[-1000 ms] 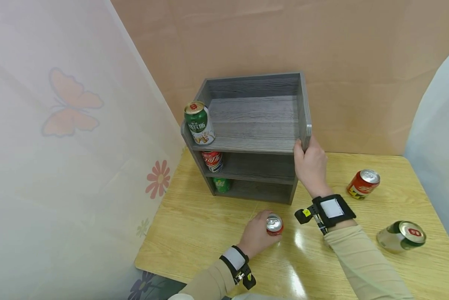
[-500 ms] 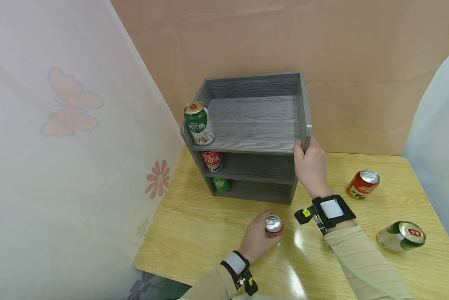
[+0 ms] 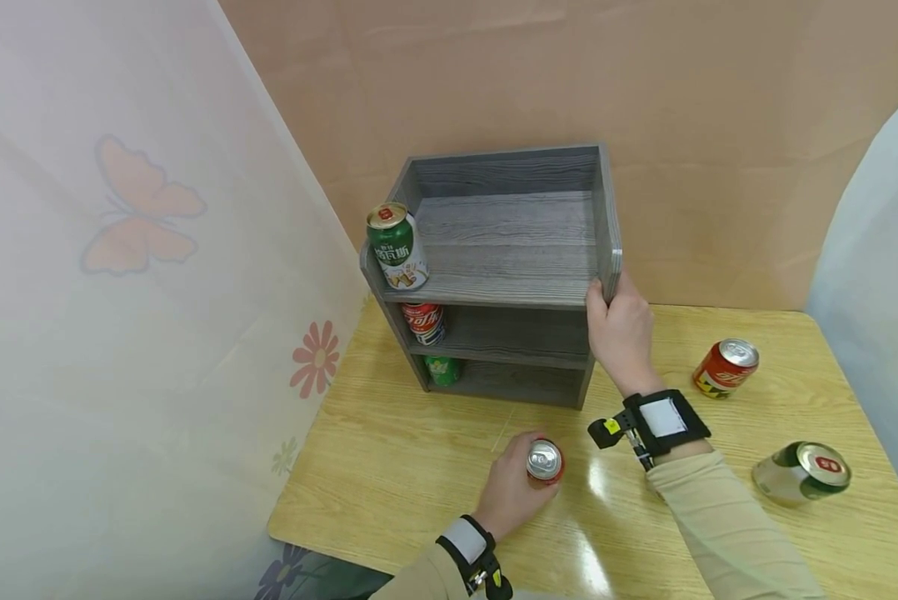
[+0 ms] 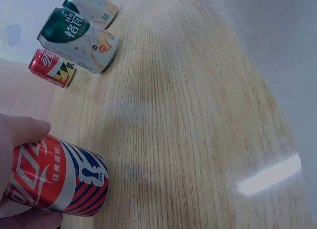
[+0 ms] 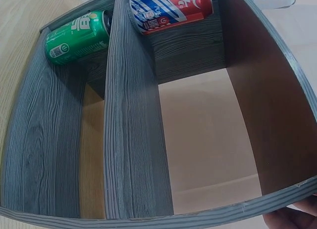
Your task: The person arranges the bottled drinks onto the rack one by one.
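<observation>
In the head view my left hand (image 3: 507, 490) grips an upright red cola can (image 3: 544, 461) in front of the shelf, fingers and thumb around its side. The left wrist view shows that can's red body with a blue striped band (image 4: 88, 174), close over the table. My right hand (image 3: 623, 340) holds the right side panel of a grey wooden three-tier shelf (image 3: 512, 242), thumb at the front edge. In the right wrist view only some dark fingers (image 5: 292, 218) show beyond the shelf's edge.
Along the shelf's left side stand a green-and-white can (image 3: 398, 252) on top, a red can (image 3: 425, 323) in the middle and a green can (image 3: 443, 370) below. Right of the shelf are another red can (image 3: 725, 369) and a cream-green can (image 3: 794, 475); a second cream-green can (image 4: 78, 40) appears in the left wrist view.
My left hand has drawn the cola can slightly towards me and a little to the left. The right hand keeps its hold on the shelf, which has stayed in place.
</observation>
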The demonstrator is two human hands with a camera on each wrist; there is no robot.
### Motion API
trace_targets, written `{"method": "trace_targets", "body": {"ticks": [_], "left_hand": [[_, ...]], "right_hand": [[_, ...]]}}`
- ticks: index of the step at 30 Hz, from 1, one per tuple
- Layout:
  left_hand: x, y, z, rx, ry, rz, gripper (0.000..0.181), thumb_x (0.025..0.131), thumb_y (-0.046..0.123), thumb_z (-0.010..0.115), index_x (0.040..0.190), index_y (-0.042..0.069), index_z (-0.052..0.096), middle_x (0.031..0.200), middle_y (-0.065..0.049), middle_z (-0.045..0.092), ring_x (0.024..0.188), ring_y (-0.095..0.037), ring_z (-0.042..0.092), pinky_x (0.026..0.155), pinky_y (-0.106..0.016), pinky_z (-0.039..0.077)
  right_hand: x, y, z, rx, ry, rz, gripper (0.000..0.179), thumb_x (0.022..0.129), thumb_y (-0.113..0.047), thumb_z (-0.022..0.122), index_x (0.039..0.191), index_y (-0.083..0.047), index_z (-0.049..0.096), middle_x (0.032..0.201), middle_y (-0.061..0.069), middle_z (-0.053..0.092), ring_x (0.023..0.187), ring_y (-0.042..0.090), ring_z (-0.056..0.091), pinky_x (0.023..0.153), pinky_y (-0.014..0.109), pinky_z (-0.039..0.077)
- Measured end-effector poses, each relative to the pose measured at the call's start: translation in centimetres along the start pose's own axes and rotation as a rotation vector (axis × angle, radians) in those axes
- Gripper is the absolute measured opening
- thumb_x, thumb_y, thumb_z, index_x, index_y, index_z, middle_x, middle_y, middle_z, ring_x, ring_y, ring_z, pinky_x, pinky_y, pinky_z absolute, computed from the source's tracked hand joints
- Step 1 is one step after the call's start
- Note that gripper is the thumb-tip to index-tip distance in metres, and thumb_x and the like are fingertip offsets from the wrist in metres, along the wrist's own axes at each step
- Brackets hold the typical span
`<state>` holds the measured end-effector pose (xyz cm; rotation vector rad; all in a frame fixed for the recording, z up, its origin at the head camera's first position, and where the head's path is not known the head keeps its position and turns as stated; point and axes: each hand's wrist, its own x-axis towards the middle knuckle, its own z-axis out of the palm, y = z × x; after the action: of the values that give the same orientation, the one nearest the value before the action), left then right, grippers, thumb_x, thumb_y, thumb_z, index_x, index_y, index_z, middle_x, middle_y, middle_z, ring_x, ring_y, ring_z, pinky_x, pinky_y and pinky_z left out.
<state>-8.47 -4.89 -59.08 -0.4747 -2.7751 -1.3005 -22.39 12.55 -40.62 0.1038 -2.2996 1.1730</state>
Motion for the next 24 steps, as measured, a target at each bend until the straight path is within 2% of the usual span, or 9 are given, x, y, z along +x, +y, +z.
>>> {"method": "trace_targets", "body": {"ticks": [4, 7, 12, 17, 20, 24], "left_hand": [[-0.4, -0.1, -0.2, -0.043, -0.009, -0.015, 0.073, 0.078, 0.017, 0.091, 0.14, 0.009, 0.052, 0.129, 0.002, 0.058, 0.114, -0.011, 0.06, 0.092, -0.026, 0.05], [-0.8, -0.2, -0.6, -0.068, 0.005, -0.032, 0.073, 0.078, 0.017, 0.091, 0.139, 0.01, 0.052, 0.127, 0.004, 0.058, 0.113, -0.009, 0.06, 0.092, -0.025, 0.05], [-0.8, 0.0, -1.7, -0.066, 0.05, 0.017, 0.073, 0.079, 0.019, 0.09, 0.139, 0.01, 0.05, 0.127, 0.001, 0.059, 0.114, -0.011, 0.06, 0.091, -0.025, 0.051], [-0.6, 0.4, -2.9, -0.077, 0.083, 0.052, 0.075, 0.077, 0.013, 0.092, 0.138, 0.005, 0.049, 0.127, -0.003, 0.059, 0.115, -0.015, 0.061, 0.091, -0.025, 0.052], [-0.5, 0.7, -3.5, -0.078, 0.095, 0.057, 0.076, 0.076, 0.01, 0.092, 0.137, 0.004, 0.048, 0.127, -0.005, 0.059, 0.115, -0.016, 0.062, 0.09, -0.026, 0.052], [-0.4, 1.1, -4.1, -0.072, 0.121, 0.07, 0.075, 0.075, 0.009, 0.092, 0.135, 0.002, 0.048, 0.126, -0.007, 0.06, 0.113, -0.018, 0.063, 0.089, -0.028, 0.053]], "right_hand": [[0.0, 0.1, 0.0, 0.004, 0.004, 0.002, 0.039, 0.107, -0.022, 0.045, 0.128, 0.008, 0.055, 0.111, 0.027, 0.067, 0.072, 0.036, 0.058, 0.055, 0.043, 0.037], [0.0, 0.2, 0.1, 0.006, -0.002, 0.006, 0.038, 0.106, -0.022, 0.044, 0.127, 0.008, 0.056, 0.106, 0.026, 0.067, 0.07, 0.035, 0.057, 0.054, 0.043, 0.036], [0.1, 0.2, 0.1, 0.001, 0.021, -0.004, 0.034, 0.106, -0.022, 0.044, 0.117, 0.007, 0.057, 0.083, 0.02, 0.06, 0.063, 0.033, 0.052, 0.052, 0.042, 0.033], [0.2, 0.0, 0.1, -0.004, 0.02, -0.007, 0.032, 0.107, -0.021, 0.044, 0.113, 0.007, 0.058, 0.074, 0.014, 0.051, 0.06, 0.029, 0.047, 0.051, 0.042, 0.031], [0.1, -0.1, 0.0, 0.003, 0.021, -0.003, 0.033, 0.107, -0.021, 0.044, 0.114, 0.008, 0.058, 0.077, 0.016, 0.055, 0.062, 0.03, 0.049, 0.052, 0.042, 0.032], [0.0, -0.1, 0.0, 0.011, 0.02, -0.002, 0.036, 0.107, -0.022, 0.045, 0.12, 0.009, 0.058, 0.092, 0.023, 0.065, 0.068, 0.033, 0.054, 0.055, 0.044, 0.036]]}}
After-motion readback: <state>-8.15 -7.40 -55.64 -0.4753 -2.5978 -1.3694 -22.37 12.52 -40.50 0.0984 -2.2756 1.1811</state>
